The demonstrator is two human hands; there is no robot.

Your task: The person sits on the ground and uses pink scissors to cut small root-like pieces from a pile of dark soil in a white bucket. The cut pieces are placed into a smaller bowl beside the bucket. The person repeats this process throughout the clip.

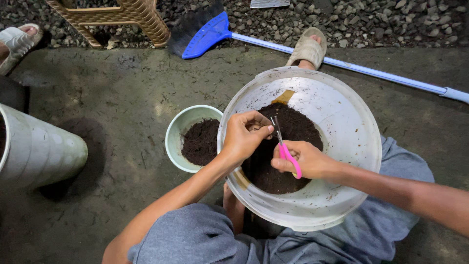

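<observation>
We had the pink-handled scissors (286, 149) in our right hand (305, 160), fingers curled shut around the handles, blades pointing up and away toward the left hand (244, 137). Left hand was pinched closed on something small right at the blade tips; too small to tell what it was. Our read: left held the bit steady so the blades could reach it, and both hands hovered over the basin so anything cut would drop into the soil.

Directly under both hands: a large white basin (351, 146), tilted toward us and resting against our lap, with dark soil (288, 156) heaped in its lower part. Upper inner wall was bare, smeared with dirt, with a yellowish patch beyond the hands.

Just left of the left hand, touching or nearly touching the basin rim: a small pale green pot (177, 134), roughly half full of the same dark soil. Probably kept close for easy reach.

Far left of the left forearm: a larger pale pot (44, 151) lying on the concrete floor (127, 98); contents not visible.

Beyond the hands: our sandalled foot (308, 49) past the basin rim, a blue broom (210, 32) lying across the floor edge with its handle running out to the right, a woven brown stool (122, 14) on the gravel (371, 19), and another sandalled foot (17, 39) at the far-left edge.
</observation>
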